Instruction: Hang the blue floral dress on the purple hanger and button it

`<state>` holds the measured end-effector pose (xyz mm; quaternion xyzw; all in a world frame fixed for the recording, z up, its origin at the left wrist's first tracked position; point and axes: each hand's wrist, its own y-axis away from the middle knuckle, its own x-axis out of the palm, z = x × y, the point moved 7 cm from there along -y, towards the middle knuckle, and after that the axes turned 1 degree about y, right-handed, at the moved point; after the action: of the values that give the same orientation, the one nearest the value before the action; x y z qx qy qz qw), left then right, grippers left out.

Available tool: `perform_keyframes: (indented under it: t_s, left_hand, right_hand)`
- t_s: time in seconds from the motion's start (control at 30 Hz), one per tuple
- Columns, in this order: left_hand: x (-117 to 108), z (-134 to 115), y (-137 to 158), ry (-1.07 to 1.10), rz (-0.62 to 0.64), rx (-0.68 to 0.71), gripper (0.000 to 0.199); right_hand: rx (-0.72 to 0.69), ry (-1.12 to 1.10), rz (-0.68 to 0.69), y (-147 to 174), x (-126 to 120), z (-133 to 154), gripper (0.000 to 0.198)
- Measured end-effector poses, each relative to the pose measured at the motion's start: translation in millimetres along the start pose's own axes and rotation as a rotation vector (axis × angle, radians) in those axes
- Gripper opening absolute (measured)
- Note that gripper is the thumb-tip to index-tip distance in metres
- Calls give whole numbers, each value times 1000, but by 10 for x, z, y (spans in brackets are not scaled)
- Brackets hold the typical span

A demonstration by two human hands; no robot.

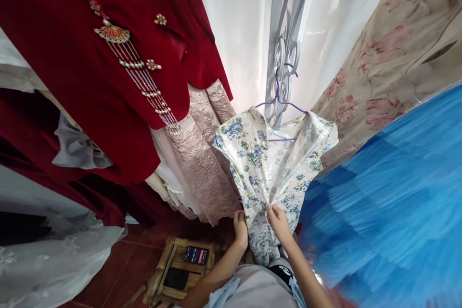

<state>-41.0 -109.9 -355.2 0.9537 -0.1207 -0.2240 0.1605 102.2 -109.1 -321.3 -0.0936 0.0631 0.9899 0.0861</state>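
A white dress with blue and yellow-green flowers (254,154) hangs in front of me on a thin purple hanger (277,98), its V neckline facing me. My right hand (278,221) is closed, pinching the cloth at the bottom of the V. At the dress's left side edge, around the waist, my left hand (240,228) is closed with its fingers curled against the fabric. Its fingertips are partly hidden. Below the waist, the skirt hangs down towards my body.
A red jacket (144,82) with a beaded tassel and a pink textured garment (209,168) hang on the left. Blue tulle (382,192) and floral cloth (382,82) fill the right. Behind the hanger stands a grey metal frame (288,19). Below, a wooden stool (171,255) bears a phone (196,255).
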Motion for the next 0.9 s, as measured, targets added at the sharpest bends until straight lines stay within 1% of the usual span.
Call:
perform_keyframes:
  t_s: [0.03,0.07,0.1,0.13,0.17,0.2,0.23,0.27,0.3,0.33,0.4,0.47,0.5,0.57,0.63,0.7,0.73,0.8,0.87,0.9]
  left_hand:
    - [-84,72,0,18,-116,-11,32]
    - [-142,112,23,56,-220,12,29]
    - [-156,115,56,112,-288,76,24]
    - [-125,78,89,177,-310,171,17]
    - [-63,10,113,240,-298,278,16]
    - [18,-73,120,287,-263,369,21]
    - [107,-155,101,306,-220,422,23]
    - [174,-225,60,306,-204,438,18]
    - [214,-286,3,292,-211,435,9]
    - [240,-344,-59,259,-218,431,5]
    - [272,-440,-164,168,-196,453,12]
    - [286,-459,-216,60,-160,479,10]
    - [292,-430,-228,-1,-143,467,11]
    - [301,-333,-235,-118,-131,400,17]
    - [334,-280,-231,-197,-114,355,21]
    - [395,-301,-239,-204,-85,361,22]
    - [431,-327,-253,-191,-64,370,22]
    - [490,-386,-299,-151,-5,379,24]
    - [453,-491,-347,-113,18,398,21]
    - [365,-587,-361,-95,-12,424,18]
  right_hand:
    - [35,-53,19,34,6,-40,44]
    - [75,-100,34,65,16,-73,44]
    - [112,-140,49,91,34,-94,44]
    - [142,-172,64,112,57,-99,44]
    - [164,-199,84,126,86,-89,44]
    - [180,-219,109,132,120,-64,44]
    - [191,-232,138,130,152,-29,44]
    - [199,-240,164,118,173,16,43]
    - [205,-244,182,94,177,69,42]
    - [210,-247,186,55,157,133,41]
    - [204,-266,156,-75,37,319,38]
    - [157,-307,99,-273,-161,632,34]
    - [115,-333,72,-392,-273,848,33]
    - [4,-387,33,-642,-485,1383,29]
    - [-116,-405,37,-871,-631,1994,27]
    - [-239,-425,24,-1038,-730,2579,23]
    - [-292,-443,6,-1090,-766,2821,21]
    - [-365,-473,-22,-1136,-794,3154,19]
    - [-398,-476,-37,-1122,-783,3274,19]
    - [-407,-458,-38,-1100,-770,3272,20]
